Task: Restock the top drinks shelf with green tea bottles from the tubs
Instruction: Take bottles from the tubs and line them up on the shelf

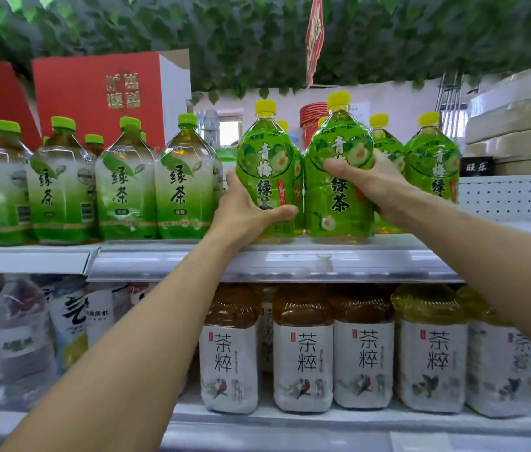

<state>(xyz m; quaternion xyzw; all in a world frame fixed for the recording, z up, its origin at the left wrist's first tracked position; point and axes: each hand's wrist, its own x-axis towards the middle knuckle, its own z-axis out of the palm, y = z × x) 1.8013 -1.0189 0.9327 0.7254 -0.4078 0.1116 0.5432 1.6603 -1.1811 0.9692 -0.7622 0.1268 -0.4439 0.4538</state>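
Two large green tea bottles with bright green labels and yellow caps stand at the front of the top shelf (290,256). My left hand (244,210) grips the left bottle (264,171) low on its side, thumb across the front. My right hand (374,184) grips the right bottle (339,190) round its upper body. Both bottles sit upright on the shelf board. More yellow-capped bottles (433,158) stand to the right and behind them.
A row of pale-labelled green tea bottles with green caps (120,184) fills the top shelf's left. Red boxes (94,96) stand behind them. White-labelled brown tea bottles (303,353) line the lower shelf. Stacked beige containers (518,125) sit at the right. No tubs are in view.
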